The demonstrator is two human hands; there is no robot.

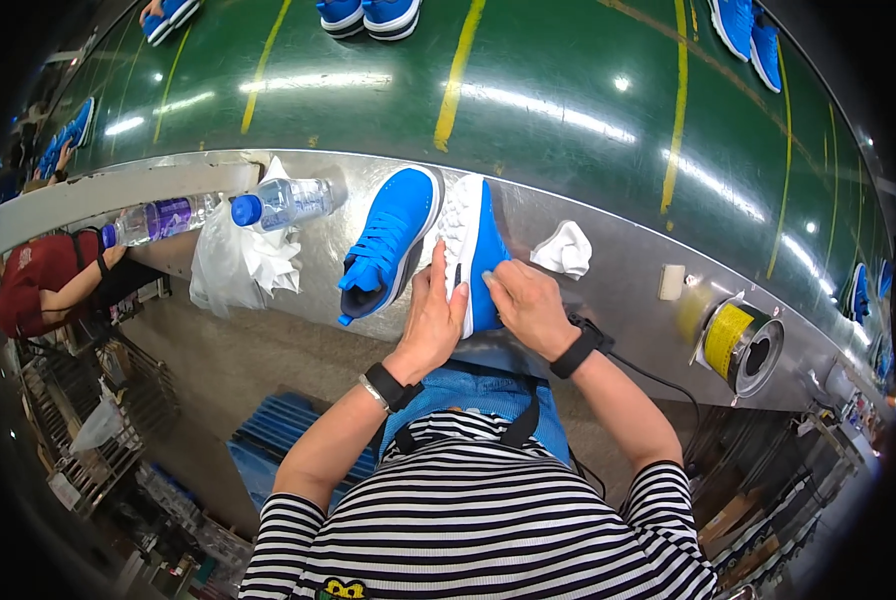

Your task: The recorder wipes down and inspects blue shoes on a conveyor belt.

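Observation:
On the metal ledge in front of me, a blue sneaker (pixel 480 235) lies on its side, its white sole turned to the left. My left hand (pixel 431 318) grips it along the sole, thumb and fingers against the white edge. From the right, my right hand (pixel 530 305) presses its bent fingers on the blue upper near the heel; whether something small is pinched there I cannot make out. Just left of it stands a second blue sneaker (pixel 388 240), upright with laces done up, touched by neither hand. A crumpled white cloth (pixel 562 250) lies to the right.
Beyond the ledge runs a green conveyor belt (pixel 538 70) with yellow stripes, carrying more blue shoes (pixel 368 15). Water bottles (pixel 286 203) and a plastic bag (pixel 223 265) lie at left. A round tin (pixel 743 345) and a small pale block (pixel 671 282) sit at right. Another person (pixel 53 285) works at far left.

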